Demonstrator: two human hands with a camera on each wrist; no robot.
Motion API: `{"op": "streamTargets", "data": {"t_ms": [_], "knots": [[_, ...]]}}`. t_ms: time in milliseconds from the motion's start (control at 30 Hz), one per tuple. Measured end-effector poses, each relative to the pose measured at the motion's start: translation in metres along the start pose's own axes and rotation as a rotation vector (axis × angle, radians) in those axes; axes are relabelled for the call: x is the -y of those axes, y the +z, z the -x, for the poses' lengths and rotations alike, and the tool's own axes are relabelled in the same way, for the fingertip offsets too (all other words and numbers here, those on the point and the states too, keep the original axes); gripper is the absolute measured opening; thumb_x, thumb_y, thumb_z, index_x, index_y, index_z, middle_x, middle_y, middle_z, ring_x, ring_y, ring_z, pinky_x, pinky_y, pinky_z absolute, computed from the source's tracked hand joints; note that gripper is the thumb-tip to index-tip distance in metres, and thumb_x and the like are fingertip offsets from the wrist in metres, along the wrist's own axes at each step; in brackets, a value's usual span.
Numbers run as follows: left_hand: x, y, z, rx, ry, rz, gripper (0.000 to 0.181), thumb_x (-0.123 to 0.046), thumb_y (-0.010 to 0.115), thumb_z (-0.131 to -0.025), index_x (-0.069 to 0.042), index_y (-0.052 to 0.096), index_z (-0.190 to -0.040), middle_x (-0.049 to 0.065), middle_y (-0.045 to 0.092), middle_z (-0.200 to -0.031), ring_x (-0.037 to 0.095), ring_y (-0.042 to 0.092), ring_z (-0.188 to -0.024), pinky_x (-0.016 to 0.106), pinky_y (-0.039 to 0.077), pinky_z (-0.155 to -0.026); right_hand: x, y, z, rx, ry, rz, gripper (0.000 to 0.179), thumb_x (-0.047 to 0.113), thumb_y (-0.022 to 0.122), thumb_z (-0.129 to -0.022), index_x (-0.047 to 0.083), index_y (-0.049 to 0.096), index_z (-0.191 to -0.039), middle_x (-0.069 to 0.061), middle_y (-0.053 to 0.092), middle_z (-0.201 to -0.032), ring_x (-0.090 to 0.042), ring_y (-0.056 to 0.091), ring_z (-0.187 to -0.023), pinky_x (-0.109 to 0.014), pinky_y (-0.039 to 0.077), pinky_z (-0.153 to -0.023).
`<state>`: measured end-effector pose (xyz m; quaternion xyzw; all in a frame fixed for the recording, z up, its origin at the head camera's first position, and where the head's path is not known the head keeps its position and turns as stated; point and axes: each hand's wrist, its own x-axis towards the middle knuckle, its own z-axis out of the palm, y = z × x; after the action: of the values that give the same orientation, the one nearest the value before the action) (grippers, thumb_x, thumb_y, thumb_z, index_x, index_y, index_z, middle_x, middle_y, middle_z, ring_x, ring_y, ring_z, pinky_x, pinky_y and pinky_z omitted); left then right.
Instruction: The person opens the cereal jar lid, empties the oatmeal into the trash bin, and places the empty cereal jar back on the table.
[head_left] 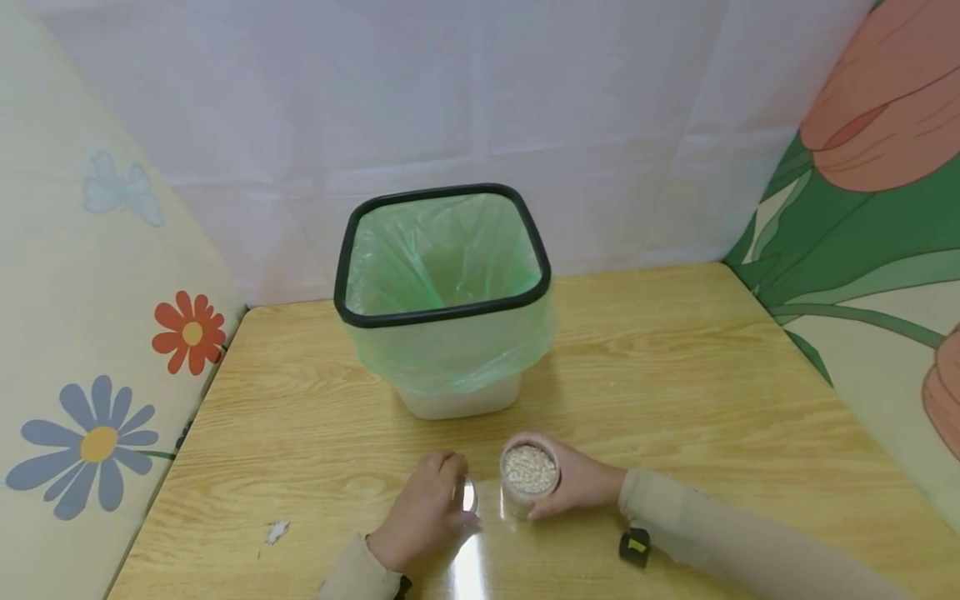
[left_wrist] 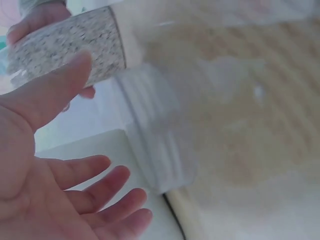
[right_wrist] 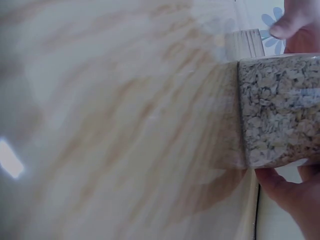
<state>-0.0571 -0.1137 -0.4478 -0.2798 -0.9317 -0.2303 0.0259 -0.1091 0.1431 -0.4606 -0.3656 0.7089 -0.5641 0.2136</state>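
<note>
A clear jar [head_left: 519, 504] filled with pale oat flakes [head_left: 529, 468] stands upright on the wooden table, its top uncovered. My right hand [head_left: 577, 482] grips it from the right, thumb on the near side and fingers round the far side. Just left of the jar, a clear lid-like piece with a ridged side [left_wrist: 157, 130] stands on the table. Beside that piece is my left hand [head_left: 426, 510]. In the left wrist view its thumb and fingers are spread and loosely bent around the near side, with a gap between fingertips and plastic.
Behind both hands stands a white bin [head_left: 461, 404] with a black rim [head_left: 442, 317] and a green liner bag [head_left: 450, 358]. A small white scrap [head_left: 277, 532] lies on the table [head_left: 675, 358] at the left. Patterned and white sheets hang around the table's sides and back.
</note>
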Motion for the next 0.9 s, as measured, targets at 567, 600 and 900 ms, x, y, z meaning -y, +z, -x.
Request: {"op": "streamTargets", "data": {"t_ms": [567,600,900], "knots": [[0.001,-0.036,-0.004,-0.271,-0.113,0.179,0.059,-0.02,0.072,-0.087,0.013,0.047,-0.129,0.028,0.05,-0.127,0.042,0.049,-0.118,0.052,0.043,-0.097,-0.002,0.002,0.001,-0.018,-0.054,0.009,0.077,0.008,0.086,-0.067,-0.007,0.044,-0.13,-0.008,0.055,-0.124,-0.016,0.051,-0.117,-0.029,0.035,-0.103],[0.002,-0.037,-0.004,-0.307,-0.116,0.195,0.057,-0.019,0.071,-0.088,0.013,0.047,-0.129,0.028,0.05,-0.127,0.041,0.049,-0.118,0.053,0.043,-0.097,-0.001,0.002,0.001,-0.019,-0.058,0.01,0.077,0.008,0.086,-0.067,-0.007,0.044,-0.13,-0.008,0.055,-0.124,-0.016,0.051,-0.116,-0.029,0.036,-0.103],[0.008,-0.064,-0.009,-0.596,-0.091,0.305,0.036,0.0,0.065,-0.089,0.008,0.053,-0.122,0.022,0.056,-0.121,0.036,0.053,-0.114,0.054,0.043,-0.09,0.005,0.002,0.005,-0.014,-0.038,-0.016,0.073,0.008,0.085,-0.068,0.001,0.048,-0.13,-0.007,0.056,-0.123,-0.018,0.051,-0.116,-0.029,0.034,-0.104]]}}
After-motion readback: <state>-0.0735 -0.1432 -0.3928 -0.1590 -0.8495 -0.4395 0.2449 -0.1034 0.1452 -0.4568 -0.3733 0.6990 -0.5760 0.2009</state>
